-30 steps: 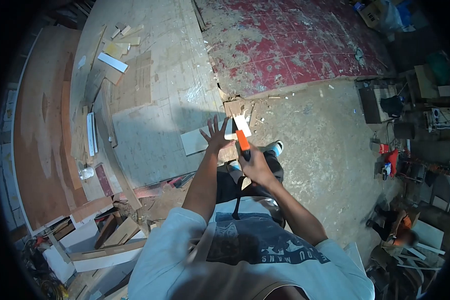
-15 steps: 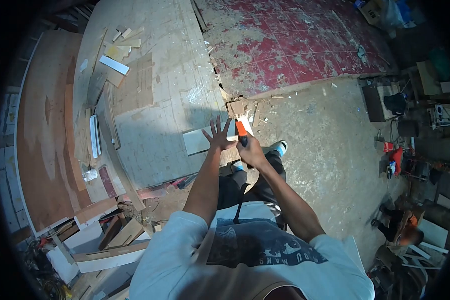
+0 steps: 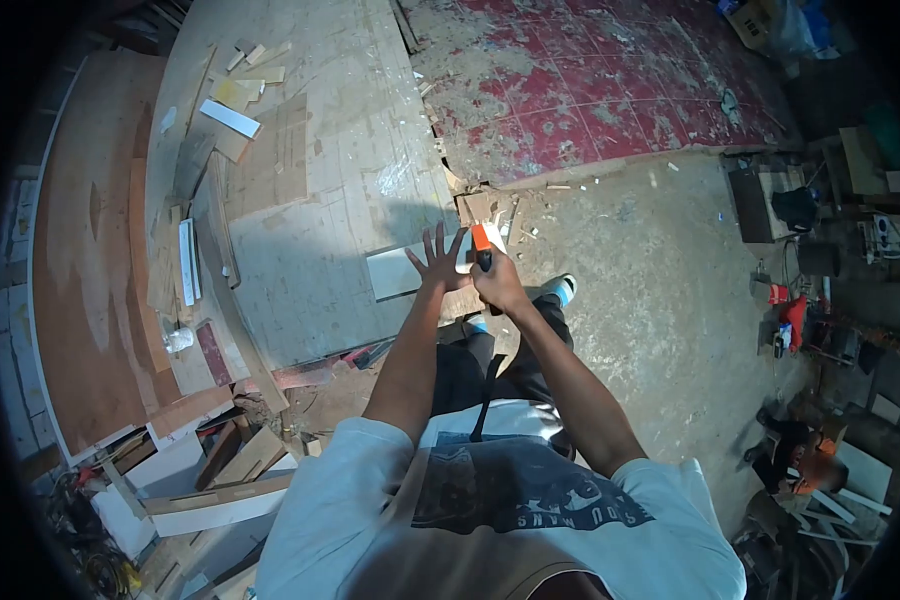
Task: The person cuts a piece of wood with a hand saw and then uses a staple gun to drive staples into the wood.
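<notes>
My left hand [image 3: 440, 264] lies with its fingers spread over a pale board [image 3: 394, 273] at the near right corner of the large wooden worktop. Just to its right, my right hand [image 3: 497, 283] is wrapped round the dark handle of an orange-topped tool [image 3: 481, 238]. The tool's orange part points away from me, over the board's right end. What kind of tool it is, I cannot make out for certain. Small wood pieces [image 3: 479, 207] lie just beyond it.
Scrap strips and a white-faced block [image 3: 230, 118] lie on the worktop [image 3: 340, 150]. A long brown panel [image 3: 85, 250] stands at the left, with offcuts [image 3: 220, 505] below. A red, stained surface [image 3: 590, 100] is beyond. At lower right is another person [image 3: 805, 460].
The tool's orange end has shifted slightly away from me, and my right hand has moved a little to the left with it. My left hand stays spread.
</notes>
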A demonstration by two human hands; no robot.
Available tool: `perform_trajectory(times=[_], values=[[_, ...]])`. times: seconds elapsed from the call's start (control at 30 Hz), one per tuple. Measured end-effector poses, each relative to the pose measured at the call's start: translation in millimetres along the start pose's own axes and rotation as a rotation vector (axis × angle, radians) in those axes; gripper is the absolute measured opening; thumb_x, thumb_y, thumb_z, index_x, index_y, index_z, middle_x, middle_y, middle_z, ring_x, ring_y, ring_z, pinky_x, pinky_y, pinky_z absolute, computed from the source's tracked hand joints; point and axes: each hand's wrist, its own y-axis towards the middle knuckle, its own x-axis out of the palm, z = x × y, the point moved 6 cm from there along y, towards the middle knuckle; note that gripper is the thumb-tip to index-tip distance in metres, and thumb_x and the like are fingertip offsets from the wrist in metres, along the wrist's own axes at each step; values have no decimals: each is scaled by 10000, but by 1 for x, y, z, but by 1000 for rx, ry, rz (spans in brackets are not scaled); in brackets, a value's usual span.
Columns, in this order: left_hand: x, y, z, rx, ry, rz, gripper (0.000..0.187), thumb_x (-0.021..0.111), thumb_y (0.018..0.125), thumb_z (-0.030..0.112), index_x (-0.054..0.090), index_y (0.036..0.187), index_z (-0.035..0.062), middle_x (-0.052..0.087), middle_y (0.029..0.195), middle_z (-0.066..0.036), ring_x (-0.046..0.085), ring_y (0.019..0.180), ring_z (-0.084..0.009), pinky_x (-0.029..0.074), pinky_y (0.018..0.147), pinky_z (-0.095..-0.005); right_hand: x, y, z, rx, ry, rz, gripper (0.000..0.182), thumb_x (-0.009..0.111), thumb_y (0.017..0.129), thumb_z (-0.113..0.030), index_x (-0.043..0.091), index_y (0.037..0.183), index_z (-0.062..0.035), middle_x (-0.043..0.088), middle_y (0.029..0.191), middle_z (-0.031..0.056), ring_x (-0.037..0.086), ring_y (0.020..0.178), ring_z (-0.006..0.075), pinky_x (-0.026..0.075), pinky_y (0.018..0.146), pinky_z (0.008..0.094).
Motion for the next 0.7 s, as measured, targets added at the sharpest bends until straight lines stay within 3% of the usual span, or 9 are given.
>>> perform_trajectory(times=[0.1,0.2,0.3,0.4,0.47,0.63,0.7], values=[[3,-5,1,11,-25,0,1212,782,572,591,-6,1484,459,-176,1579,-51,-206,1428,-354,-89,978,-771,-3,-10,-8,-28,-39,27,321,601,791,-97,562,1086,22,608,728,179,603,645,230,487,640,387],[7,-9,-2,28,-42,20,1221,790,560,596,5,1486,457,-164,1582,-59,-210,1425,-360,-89,969,-776,-15,-56,-27,60,-82,-58,310,597,805,-90,557,1092,23,638,792,208,665,777,308,491,693,376],[2,-4,0,51,-25,38,1203,784,567,607,31,1491,443,-149,1585,-62,-207,1426,-361,-97,971,-771,-28,-112,-63,-223,5,91,304,588,808,-43,557,1107,8,627,785,218,676,822,306,490,729,364],[-3,-8,3,53,-7,64,1191,779,574,606,37,1491,441,-151,1584,-60,-201,1427,-363,-102,978,-764,-28,-115,-50,-151,-15,76,308,600,808,-55,557,1107,6,632,795,238,673,820,346,494,723,381],[-3,-11,3,50,-2,56,1187,777,578,603,36,1490,442,-154,1583,-58,-199,1428,-363,-102,981,-762,-18,-72,-10,-9,-95,40,323,605,783,-70,561,1093,7,626,791,259,664,762,373,493,670,414],[2,-1,-1,1,8,2,1182,762,586,611,18,1489,447,-169,1580,-58,-197,1428,-364,-86,986,-765,4,-4,6,-31,-46,50,288,583,781,-75,576,1055,15,615,759,218,634,699,297,482,657,399],[1,-4,1,0,12,-14,1186,761,582,617,16,1489,447,-174,1579,-59,-199,1428,-364,-86,985,-766,0,-6,7,-64,-43,41,236,543,856,-83,567,1074,4,546,606,48,512,465,123,412,431,306]])
